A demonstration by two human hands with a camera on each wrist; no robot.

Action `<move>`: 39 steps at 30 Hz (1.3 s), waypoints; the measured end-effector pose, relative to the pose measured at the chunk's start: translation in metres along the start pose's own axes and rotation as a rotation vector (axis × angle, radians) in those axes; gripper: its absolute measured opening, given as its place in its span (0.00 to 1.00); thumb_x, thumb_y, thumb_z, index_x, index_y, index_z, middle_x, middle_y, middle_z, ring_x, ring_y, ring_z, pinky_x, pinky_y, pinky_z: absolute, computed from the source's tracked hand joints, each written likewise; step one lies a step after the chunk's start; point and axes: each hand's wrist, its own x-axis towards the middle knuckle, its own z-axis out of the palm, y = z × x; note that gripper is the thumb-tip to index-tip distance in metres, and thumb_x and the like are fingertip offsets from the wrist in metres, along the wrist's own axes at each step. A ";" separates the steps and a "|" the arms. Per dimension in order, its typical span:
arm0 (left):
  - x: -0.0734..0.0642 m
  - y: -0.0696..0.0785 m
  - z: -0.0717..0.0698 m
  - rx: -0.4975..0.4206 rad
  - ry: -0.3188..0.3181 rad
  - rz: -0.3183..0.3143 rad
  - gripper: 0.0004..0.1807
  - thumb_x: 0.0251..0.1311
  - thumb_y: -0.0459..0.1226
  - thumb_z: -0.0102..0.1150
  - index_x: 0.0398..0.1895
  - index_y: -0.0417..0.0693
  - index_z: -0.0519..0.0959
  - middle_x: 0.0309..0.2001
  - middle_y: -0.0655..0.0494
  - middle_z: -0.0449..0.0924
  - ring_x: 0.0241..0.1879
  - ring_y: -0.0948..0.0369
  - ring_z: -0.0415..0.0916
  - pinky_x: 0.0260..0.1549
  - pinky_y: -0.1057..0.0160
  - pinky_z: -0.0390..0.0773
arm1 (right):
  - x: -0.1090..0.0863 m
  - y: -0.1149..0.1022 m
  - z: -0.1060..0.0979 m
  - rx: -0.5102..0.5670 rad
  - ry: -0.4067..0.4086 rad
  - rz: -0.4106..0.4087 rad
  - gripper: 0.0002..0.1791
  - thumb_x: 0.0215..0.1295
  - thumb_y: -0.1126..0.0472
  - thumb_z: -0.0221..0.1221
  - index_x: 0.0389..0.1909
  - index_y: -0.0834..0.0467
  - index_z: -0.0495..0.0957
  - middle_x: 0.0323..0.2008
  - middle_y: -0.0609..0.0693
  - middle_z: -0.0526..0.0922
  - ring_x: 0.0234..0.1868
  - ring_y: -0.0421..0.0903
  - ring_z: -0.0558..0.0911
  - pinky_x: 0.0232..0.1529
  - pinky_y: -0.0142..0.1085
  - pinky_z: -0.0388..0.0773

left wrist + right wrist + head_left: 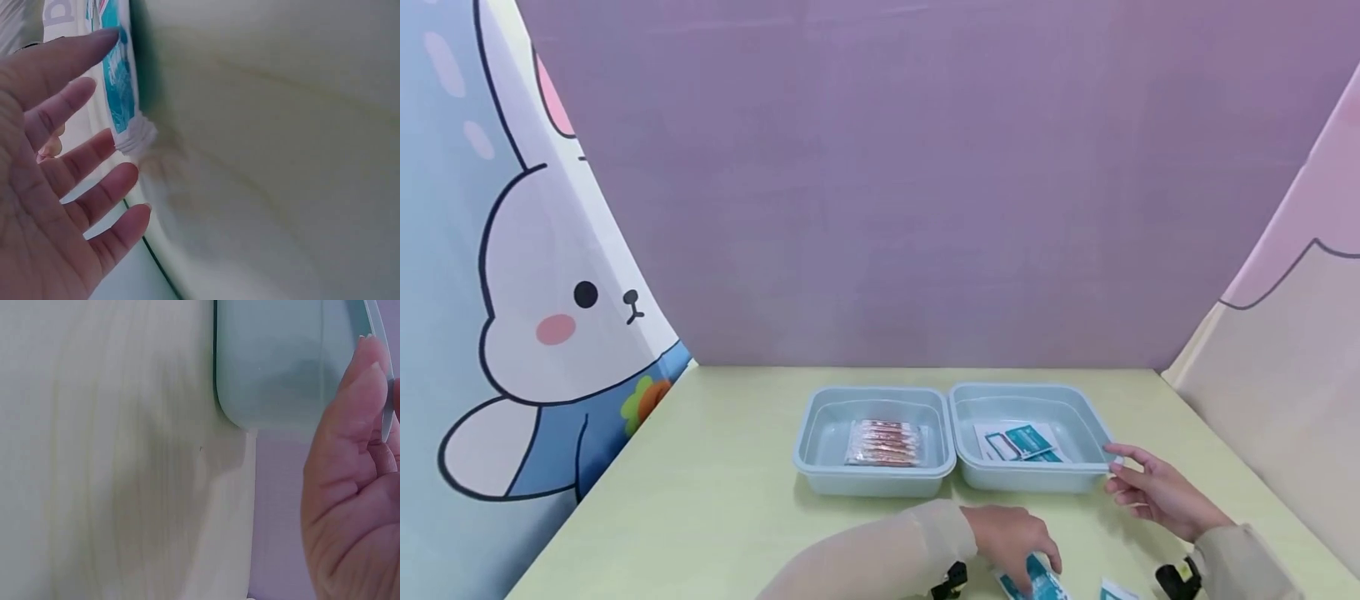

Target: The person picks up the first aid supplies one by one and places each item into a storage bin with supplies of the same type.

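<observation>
My left hand (1011,540) reaches down to a teal-and-white packet (1041,581) at the front of the table. In the left wrist view the thumb of the left hand (56,162) overlaps the packet (120,81), while the other fingers are spread and loosely bent beside it. My right hand (1165,493) pinches the right corner of the right light-blue plastic tray (1037,477); in the right wrist view the tray's rim (382,337) passes between the thumb and fingers of the right hand (356,487). Flat teal-and-white packets (1026,440) lie inside that tray.
A second light-blue tray (872,485) stands just left of the first and holds a clear bag of reddish-brown sticks (886,443). Another teal-and-white packet (1116,592) shows at the bottom edge. Behind the pale table (730,467) rises a purple wall (880,183).
</observation>
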 end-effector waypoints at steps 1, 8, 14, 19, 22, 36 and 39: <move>0.007 -0.007 0.003 -0.007 -0.003 0.014 0.24 0.55 0.46 0.69 0.55 0.75 0.76 0.50 0.79 0.69 0.46 0.80 0.64 0.47 0.80 0.62 | 0.000 -0.001 0.000 0.004 -0.001 -0.008 0.19 0.76 0.60 0.44 0.48 0.30 0.75 0.33 0.42 0.84 0.31 0.35 0.80 0.30 0.27 0.74; -0.013 -0.001 -0.003 -0.007 -0.006 -0.033 0.24 0.55 0.46 0.69 0.56 0.72 0.76 0.47 0.74 0.70 0.42 0.77 0.65 0.44 0.78 0.64 | 0.000 0.001 0.000 0.037 -0.007 0.011 0.18 0.75 0.60 0.46 0.47 0.30 0.76 0.33 0.42 0.84 0.30 0.35 0.80 0.31 0.27 0.74; -0.059 0.034 -0.029 0.001 0.020 -0.100 0.19 0.59 0.39 0.66 0.54 0.64 0.79 0.44 0.72 0.74 0.40 0.75 0.67 0.46 0.78 0.65 | -0.001 0.005 0.000 0.033 0.007 0.010 0.18 0.75 0.59 0.47 0.47 0.30 0.76 0.32 0.42 0.83 0.30 0.35 0.80 0.31 0.27 0.75; -0.071 0.038 -0.034 0.016 0.048 -0.023 0.16 0.62 0.33 0.61 0.51 0.57 0.81 0.45 0.69 0.79 0.39 0.74 0.68 0.44 0.81 0.64 | -0.002 0.006 -0.001 0.006 0.035 0.019 0.18 0.75 0.59 0.48 0.46 0.29 0.76 0.32 0.41 0.83 0.30 0.35 0.80 0.32 0.28 0.76; -0.074 0.039 -0.035 0.008 0.043 0.001 0.15 0.63 0.31 0.59 0.50 0.55 0.83 0.40 0.67 0.80 0.35 0.73 0.69 0.38 0.81 0.65 | -0.002 0.007 -0.001 0.002 0.038 0.023 0.17 0.75 0.59 0.48 0.46 0.28 0.76 0.32 0.42 0.83 0.30 0.35 0.80 0.32 0.28 0.75; -0.082 0.046 -0.042 -0.040 0.019 0.060 0.08 0.66 0.34 0.57 0.44 0.51 0.83 0.38 0.67 0.80 0.33 0.74 0.69 0.37 0.82 0.65 | 0.000 0.003 0.000 -0.016 0.035 0.015 0.17 0.75 0.58 0.48 0.46 0.28 0.75 0.32 0.42 0.83 0.30 0.35 0.80 0.32 0.29 0.75; -0.086 0.044 -0.044 -0.046 0.034 0.081 0.08 0.66 0.34 0.56 0.44 0.49 0.83 0.39 0.66 0.80 0.34 0.74 0.69 0.37 0.81 0.66 | 0.001 0.002 0.000 -0.011 0.027 0.018 0.16 0.75 0.58 0.48 0.46 0.29 0.75 0.32 0.43 0.83 0.30 0.36 0.80 0.31 0.29 0.75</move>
